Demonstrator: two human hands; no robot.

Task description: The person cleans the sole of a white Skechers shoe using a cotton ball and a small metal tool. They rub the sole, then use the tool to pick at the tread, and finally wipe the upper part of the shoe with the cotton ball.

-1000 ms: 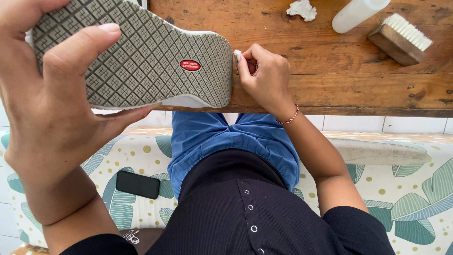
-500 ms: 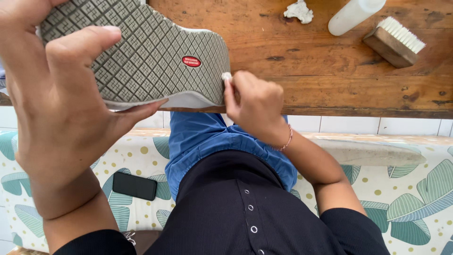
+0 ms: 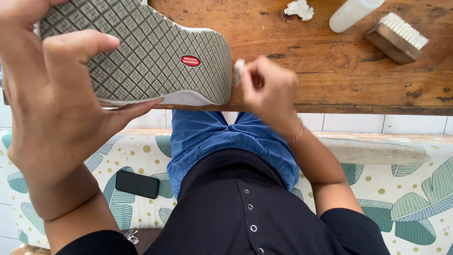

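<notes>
The left hand [image 3: 52, 94] grips a shoe with a grey, diamond-patterned rubber sole and white rim [image 3: 155, 52], thumb across the tread and fingers curled under the edge, holding it sole-up and tilted over the near edge of the worn brown wooden tabletop [image 3: 339, 80]. The right hand [image 3: 266, 89] is clenched around a small white wad of cloth or tissue [image 3: 239, 66], pinched at the fingertips and pressed against the heel end of the sole, just beside its white rim. This hand is blurred, so the exact contact point cannot be told.

Judging by how things lie, the wiping looks to be underway at the heel edge. The tread appears fairly clean, though the grooves are too fine to judge; the white rim along the bottom is still to be gone over, as far as can be seen. Farther back on the tabletop lie a crumpled white scrap [image 3: 300, 8], a white plastic bottle [image 3: 354, 13] and a wooden block brush with white bristles [image 3: 397, 37], all untouched. A black phone [image 3: 137, 184] rests on the leaf-printed cushion [image 3: 415, 198] beside the person's blue trousers [image 3: 222, 141].

Compared with half a second earlier, the right hand has swung outward from the heel and risen slightly, with the wad now at the sole's rear tip; the shoe has barely shifted.
</notes>
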